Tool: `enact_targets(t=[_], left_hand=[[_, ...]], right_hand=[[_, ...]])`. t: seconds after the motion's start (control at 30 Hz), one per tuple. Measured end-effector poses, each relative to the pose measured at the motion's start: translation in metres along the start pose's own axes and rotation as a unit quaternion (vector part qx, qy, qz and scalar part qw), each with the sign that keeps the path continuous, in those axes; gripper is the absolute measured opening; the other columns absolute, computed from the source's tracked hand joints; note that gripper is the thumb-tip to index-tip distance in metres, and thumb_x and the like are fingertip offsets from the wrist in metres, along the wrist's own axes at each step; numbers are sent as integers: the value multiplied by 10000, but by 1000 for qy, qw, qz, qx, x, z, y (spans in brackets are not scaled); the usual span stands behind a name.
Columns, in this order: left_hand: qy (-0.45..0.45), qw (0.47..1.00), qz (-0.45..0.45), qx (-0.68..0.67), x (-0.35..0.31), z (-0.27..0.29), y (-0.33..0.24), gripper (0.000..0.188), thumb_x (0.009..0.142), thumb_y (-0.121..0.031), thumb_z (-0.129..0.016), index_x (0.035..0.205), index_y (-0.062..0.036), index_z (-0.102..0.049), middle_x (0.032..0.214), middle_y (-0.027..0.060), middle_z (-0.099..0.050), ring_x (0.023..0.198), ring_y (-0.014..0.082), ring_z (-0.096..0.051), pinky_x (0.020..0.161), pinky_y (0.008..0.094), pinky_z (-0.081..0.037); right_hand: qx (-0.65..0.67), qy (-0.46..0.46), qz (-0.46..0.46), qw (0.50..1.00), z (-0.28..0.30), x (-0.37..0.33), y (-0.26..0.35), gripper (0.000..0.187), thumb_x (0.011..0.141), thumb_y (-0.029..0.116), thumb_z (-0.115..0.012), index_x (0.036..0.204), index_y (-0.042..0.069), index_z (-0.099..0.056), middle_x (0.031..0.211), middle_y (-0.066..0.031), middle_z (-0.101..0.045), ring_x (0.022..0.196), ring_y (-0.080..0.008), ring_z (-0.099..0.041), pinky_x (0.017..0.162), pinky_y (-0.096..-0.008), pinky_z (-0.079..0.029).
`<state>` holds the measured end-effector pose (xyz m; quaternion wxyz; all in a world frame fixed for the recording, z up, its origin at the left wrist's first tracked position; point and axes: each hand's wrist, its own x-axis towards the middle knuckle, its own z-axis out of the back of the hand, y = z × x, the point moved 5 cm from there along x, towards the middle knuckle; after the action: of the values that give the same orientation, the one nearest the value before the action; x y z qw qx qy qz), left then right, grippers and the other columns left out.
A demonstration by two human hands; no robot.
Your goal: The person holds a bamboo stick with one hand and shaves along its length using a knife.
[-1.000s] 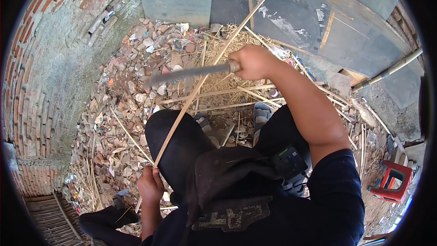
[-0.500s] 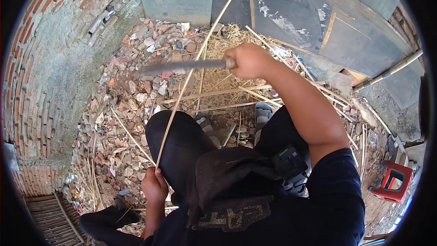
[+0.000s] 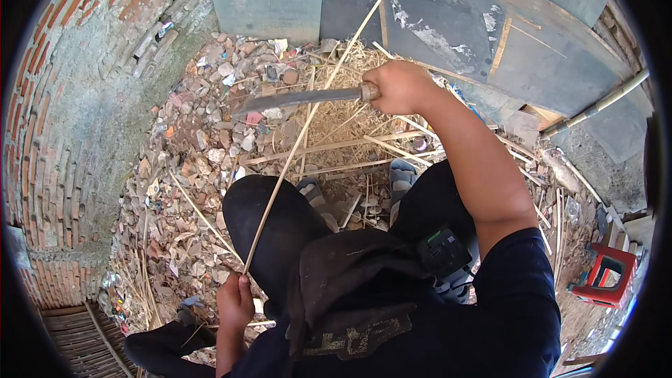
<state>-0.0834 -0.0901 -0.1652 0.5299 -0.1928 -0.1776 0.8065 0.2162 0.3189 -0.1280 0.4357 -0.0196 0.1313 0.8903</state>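
Observation:
My left hand point(image 3: 234, 301), low and left of my knee, is closed around the lower end of a long pale bamboo strip point(image 3: 283, 168). The strip slants up and right across my left knee, its far tip reaching the dark panels. In my right hand point(image 3: 402, 87) is the wooden handle of a machete point(image 3: 297, 98), fingers wrapped round it. Its blade points left and crosses the strip above the middle; whether the edge touches it I cannot tell. Pale bamboo shavings point(image 3: 343, 126) lie heaped below the blade.
Other bamboo strips point(image 3: 329, 147) lie on rubble-covered ground point(image 3: 182, 175) around my feet. A brick wall point(image 3: 56, 147) rises at left and dark panels point(image 3: 448, 21) stand ahead. At far right is a red plastic stool point(image 3: 605, 276); dark cloth point(image 3: 168, 346) lies at lower left.
My right hand and the machete have shifted slightly right. The strip's far tip has swung right and down a little, and my left hand has moved slightly right and down.

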Motion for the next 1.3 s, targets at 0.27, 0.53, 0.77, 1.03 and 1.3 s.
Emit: enact_targets(t=[0.27,0.53,0.77,1.03,1.3], left_hand=[[-17,1000,9,-8,5,-11,-3,391,1069,-302,-447,823,-12,-541,578,167,-539,519,350,-572,509,441,-408],[-60,995,-11,76,-2,-10,3,267,1034,-236,-504,895,-22,-581,640,211,-598,602,454,-608,544,521,-451],[-58,995,-5,85,2,-16,6,268,1029,-223,-512,858,-24,-565,653,219,-600,610,454,-608,549,526,-450],[-55,997,-6,57,4,-14,11,270,1031,-227,-516,847,-33,-555,634,205,-580,599,453,-590,546,511,-438],[-28,997,-29,72,7,-6,2,292,1040,-230,-490,823,-37,-520,625,210,-569,604,464,-590,538,530,-426]], right_hand=[[139,-4,-83,987,-18,16,-34,216,895,217,-558,996,72,-683,913,-171,-696,880,-343,-679,797,-467,-537],[6,60,60,996,-13,7,40,201,934,232,-552,983,94,-690,820,-119,-656,782,-272,-653,784,-461,-559],[127,-37,-71,989,-23,21,-38,258,847,244,-615,973,32,-692,917,-194,-706,843,-356,-677,806,-480,-534],[52,16,47,997,-8,6,16,201,847,201,-633,992,86,-712,862,-147,-704,834,-318,-684,801,-461,-536],[148,-17,-64,987,-17,15,-28,204,930,218,-582,1009,64,-690,851,-186,-680,856,-369,-680,798,-480,-528]])
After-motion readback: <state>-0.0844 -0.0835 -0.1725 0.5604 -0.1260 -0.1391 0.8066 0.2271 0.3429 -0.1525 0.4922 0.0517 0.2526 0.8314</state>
